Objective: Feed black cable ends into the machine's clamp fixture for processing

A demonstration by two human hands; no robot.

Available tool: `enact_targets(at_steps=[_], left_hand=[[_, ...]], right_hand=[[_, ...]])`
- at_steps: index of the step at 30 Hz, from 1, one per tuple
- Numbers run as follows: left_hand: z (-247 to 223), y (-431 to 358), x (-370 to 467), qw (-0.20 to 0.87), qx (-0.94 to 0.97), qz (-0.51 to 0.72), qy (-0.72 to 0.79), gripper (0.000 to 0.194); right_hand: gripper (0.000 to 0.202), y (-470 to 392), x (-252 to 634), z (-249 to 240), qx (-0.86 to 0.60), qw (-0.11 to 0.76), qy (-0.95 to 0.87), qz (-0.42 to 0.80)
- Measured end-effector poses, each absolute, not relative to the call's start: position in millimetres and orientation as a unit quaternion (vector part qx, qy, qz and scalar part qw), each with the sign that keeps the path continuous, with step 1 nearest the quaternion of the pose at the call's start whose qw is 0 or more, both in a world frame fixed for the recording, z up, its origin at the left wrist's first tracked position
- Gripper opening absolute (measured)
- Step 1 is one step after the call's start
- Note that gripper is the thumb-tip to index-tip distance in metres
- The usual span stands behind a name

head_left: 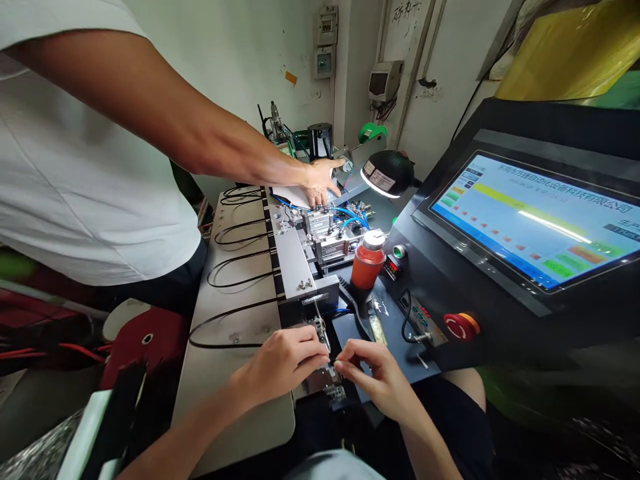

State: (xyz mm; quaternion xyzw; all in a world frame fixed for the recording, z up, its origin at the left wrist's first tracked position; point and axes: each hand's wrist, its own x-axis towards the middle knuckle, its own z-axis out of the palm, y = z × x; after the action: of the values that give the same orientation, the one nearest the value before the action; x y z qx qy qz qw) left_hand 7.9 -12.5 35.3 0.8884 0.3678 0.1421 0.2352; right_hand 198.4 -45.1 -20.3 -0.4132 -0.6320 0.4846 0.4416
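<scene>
Flanking one metal fixture (336, 392): one left hand (284, 359), one right hand (379, 380).

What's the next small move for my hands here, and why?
Perhaps steady the left hand and ease the right hand slightly closer: their fingertips are nearly together at the small metal fixture, though anything pinched there is too small to make out.
</scene>
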Motion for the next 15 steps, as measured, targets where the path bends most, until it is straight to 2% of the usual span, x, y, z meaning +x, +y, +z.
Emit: enact_targets(at_steps=[7, 11, 15], left_hand=[[29, -20, 21, 0.333, 0.778, 0.276, 0.457, 0.021], [24, -24, 27, 0.340, 0.752, 0.297, 0.481, 0.024], [25, -23, 26, 0.338, 0.748, 0.290, 0.491, 0.024]], right_hand=[[0.026, -52, 171, -29, -0.448, 0.621, -0.513, 0.389], [0.028, -53, 157, -33, -0.460, 0.647, -0.480, 0.373], [0.029, -49, 159, -34, -0.467, 0.634, -0.485, 0.380]])
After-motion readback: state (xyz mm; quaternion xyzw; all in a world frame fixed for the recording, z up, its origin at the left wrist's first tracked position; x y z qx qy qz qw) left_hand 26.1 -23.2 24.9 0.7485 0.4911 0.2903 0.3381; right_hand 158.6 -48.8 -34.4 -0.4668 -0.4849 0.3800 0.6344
